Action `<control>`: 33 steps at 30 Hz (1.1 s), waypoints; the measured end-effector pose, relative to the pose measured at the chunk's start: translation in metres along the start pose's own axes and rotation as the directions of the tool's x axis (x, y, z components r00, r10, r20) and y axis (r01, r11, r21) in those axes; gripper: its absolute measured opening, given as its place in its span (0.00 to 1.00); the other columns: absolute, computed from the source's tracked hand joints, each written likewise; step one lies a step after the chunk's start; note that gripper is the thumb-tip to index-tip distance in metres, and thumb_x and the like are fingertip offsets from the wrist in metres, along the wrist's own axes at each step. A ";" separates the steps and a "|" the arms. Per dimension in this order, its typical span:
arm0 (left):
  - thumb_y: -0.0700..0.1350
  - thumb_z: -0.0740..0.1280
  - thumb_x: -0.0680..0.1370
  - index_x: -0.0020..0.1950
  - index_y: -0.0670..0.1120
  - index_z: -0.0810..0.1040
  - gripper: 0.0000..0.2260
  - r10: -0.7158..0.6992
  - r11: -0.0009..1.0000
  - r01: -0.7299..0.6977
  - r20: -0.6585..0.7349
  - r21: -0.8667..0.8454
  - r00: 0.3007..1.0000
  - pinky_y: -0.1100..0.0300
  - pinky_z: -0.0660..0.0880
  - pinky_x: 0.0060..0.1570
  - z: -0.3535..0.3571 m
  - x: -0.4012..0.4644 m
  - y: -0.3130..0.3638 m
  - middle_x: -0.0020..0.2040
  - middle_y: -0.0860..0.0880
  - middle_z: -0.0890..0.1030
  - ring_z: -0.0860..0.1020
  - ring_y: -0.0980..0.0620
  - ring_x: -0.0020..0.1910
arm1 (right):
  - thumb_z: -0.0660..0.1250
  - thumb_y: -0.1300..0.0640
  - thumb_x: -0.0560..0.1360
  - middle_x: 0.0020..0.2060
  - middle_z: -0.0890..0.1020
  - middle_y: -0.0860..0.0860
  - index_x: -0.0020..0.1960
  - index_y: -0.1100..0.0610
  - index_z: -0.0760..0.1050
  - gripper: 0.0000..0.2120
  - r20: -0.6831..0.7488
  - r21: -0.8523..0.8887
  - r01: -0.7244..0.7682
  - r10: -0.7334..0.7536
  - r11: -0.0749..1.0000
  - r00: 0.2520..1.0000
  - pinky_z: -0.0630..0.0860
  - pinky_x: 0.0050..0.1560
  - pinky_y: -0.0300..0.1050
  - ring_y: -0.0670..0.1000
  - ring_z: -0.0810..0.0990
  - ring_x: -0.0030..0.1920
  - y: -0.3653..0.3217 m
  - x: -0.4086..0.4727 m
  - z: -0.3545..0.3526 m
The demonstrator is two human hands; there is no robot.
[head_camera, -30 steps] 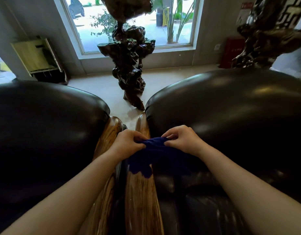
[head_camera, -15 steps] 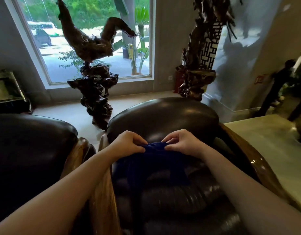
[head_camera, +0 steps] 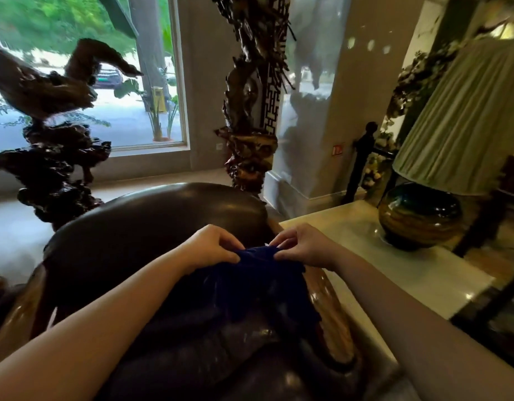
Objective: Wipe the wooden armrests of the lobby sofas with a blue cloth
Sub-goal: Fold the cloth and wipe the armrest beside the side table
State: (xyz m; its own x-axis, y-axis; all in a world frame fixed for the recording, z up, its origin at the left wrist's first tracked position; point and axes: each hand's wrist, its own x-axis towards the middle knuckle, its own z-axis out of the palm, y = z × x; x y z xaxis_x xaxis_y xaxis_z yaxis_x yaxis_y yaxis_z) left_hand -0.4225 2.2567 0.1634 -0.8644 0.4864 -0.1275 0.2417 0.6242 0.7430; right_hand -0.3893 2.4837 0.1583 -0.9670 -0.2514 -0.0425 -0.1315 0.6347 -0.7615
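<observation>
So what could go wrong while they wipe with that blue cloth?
The blue cloth is bunched between the left hand and right hand, so it might wipe unevenly. The wooden armrest sits close to the side table, so a wide swing might bump the lamp.

A hotel-style lobby: leather sofa (head_camera: 151, 233), carved root sculptures (head_camera: 56, 157), a marble side table (head_camera: 394, 273) with a lamp (head_camera: 417, 215).

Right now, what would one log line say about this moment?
left hand: pinching blue cloth | right hand: pinching blue cloth | cloth: hanging over sofa seat, beside right wooden armrest | wiping: not underway
</observation>
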 end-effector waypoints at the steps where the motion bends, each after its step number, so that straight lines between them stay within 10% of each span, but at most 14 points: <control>1: 0.40 0.71 0.70 0.47 0.50 0.83 0.09 0.006 1.000 -0.006 0.001 -0.003 1.000 0.61 0.76 0.50 0.010 0.013 0.010 0.45 0.52 0.83 0.80 0.57 0.45 | 0.71 0.61 0.69 0.44 0.85 0.54 0.48 0.52 0.81 0.09 0.004 -0.008 -0.006 0.006 1.000 1.000 0.81 0.48 0.45 0.49 0.84 0.45 0.012 0.000 -0.016; 14: 0.40 0.70 0.70 0.49 0.49 0.83 0.09 0.142 0.988 -0.135 -0.095 0.075 0.985 0.66 0.75 0.47 0.079 0.199 0.054 0.47 0.51 0.83 0.80 0.57 0.45 | 0.69 0.63 0.71 0.42 0.83 0.48 0.44 0.47 0.79 0.10 -0.027 -0.028 -0.067 0.066 0.997 0.997 0.81 0.41 0.41 0.47 0.83 0.43 0.145 0.080 -0.137; 33: 0.41 0.68 0.73 0.52 0.54 0.78 0.11 -0.176 0.982 0.187 -0.219 0.032 0.960 0.68 0.73 0.44 0.333 0.393 -0.062 0.47 0.58 0.77 0.76 0.60 0.47 | 0.67 0.62 0.71 0.46 0.81 0.48 0.52 0.51 0.79 0.11 0.244 -0.270 0.038 0.031 0.962 0.969 0.75 0.49 0.45 0.49 0.78 0.49 0.458 0.193 -0.122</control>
State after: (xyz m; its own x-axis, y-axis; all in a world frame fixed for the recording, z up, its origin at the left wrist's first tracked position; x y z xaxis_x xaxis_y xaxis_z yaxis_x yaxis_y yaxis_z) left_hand -0.6302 2.6123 -0.1516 -0.9686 0.2235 -0.1092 0.0897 0.7234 0.6846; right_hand -0.6625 2.8145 -0.1197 -0.8880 -0.4026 -0.2223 -0.2219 0.7984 -0.5597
